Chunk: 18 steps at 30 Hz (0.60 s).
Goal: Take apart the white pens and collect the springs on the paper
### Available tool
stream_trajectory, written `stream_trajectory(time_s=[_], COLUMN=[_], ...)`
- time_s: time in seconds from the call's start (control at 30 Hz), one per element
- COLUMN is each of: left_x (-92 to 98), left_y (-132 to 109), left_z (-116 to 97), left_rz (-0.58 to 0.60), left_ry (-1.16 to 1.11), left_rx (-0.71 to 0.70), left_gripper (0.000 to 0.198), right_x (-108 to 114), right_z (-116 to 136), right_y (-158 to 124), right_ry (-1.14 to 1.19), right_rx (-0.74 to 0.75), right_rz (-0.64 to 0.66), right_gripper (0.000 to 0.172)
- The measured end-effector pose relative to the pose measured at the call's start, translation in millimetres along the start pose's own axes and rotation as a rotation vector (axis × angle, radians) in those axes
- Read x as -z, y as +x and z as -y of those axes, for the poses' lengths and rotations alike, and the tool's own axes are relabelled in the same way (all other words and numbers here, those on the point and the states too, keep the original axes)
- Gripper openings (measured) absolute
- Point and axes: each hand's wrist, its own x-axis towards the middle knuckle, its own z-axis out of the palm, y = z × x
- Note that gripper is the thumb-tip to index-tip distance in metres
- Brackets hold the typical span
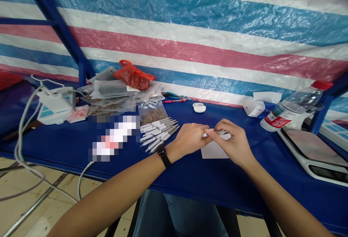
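A: In the head view, where does the slim white-and-silver tube lie?

B: Just right of centre, crosswise to the wearer, its long axis running left to right with a slight tilt. It is held above a sheet of white paper on the blue worktop.

A: And the hands?

B: Both are closed on it, pinching with the fingertips. The left hand has the white end, and the right hand has the silver end. Neither looks clearly nearer.

A: What's around them?

B: A row of white tubes lies just left of the left hand, with a bag of brown grains behind it. Off to the right are a water bottle and a scale.
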Motion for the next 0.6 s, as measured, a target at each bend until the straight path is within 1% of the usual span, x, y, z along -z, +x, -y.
stream_trajectory(time_s=[0.1, 0.17, 0.23, 0.3, 0.4, 0.47, 0.53, 0.6], left_x=[0.8, 2.2, 3.5, 4.4, 5.1, 5.6, 6.2, 6.6], left_y=[1.4, 2.6, 3.5, 3.8, 3.5, 3.4, 3.4, 3.5], left_z=[2.1, 5.0, 7.3, 7.8, 5.2, 3.5, 3.8, 5.9], left_rz=[-0.005, 0.004, 0.011, 0.021, 0.049, 0.059, 0.060, 0.055], left_ry=[-0.001, -0.003, -0.004, 0.004, 0.033, 0.042, 0.035, 0.025], left_rx=[0.044, 0.085, 0.108, 0.105, 0.079, 0.068, 0.069, 0.093], left_gripper=[0.032, 0.028, 0.027, 0.028, 0.035, 0.039, 0.039, 0.035], right_x=[3.6, 6.9, 9.1, 9.4, 7.5, 6.7, 7.0, 8.0], right_z=[-2.9, -5.0, -5.8, -5.2, -3.0, -1.1, 0.6, 1.6], right_y=[3.8, 6.2, 7.2, 6.4, 3.3, 2.1, 2.5, 4.0], right_ry=[0.094, 0.182, 0.223, 0.171, -0.014, -0.072, -0.046, 0.000], right_rx=[-0.042, -0.064, -0.069, -0.072, -0.083, -0.099, -0.116, -0.109], right_rz=[-0.022, -0.008, 0.029, 0.037, -0.008, -0.022, -0.001, 0.045], right_gripper=[0.036, 0.037, 0.037, 0.040, 0.058, 0.067, 0.065, 0.055])
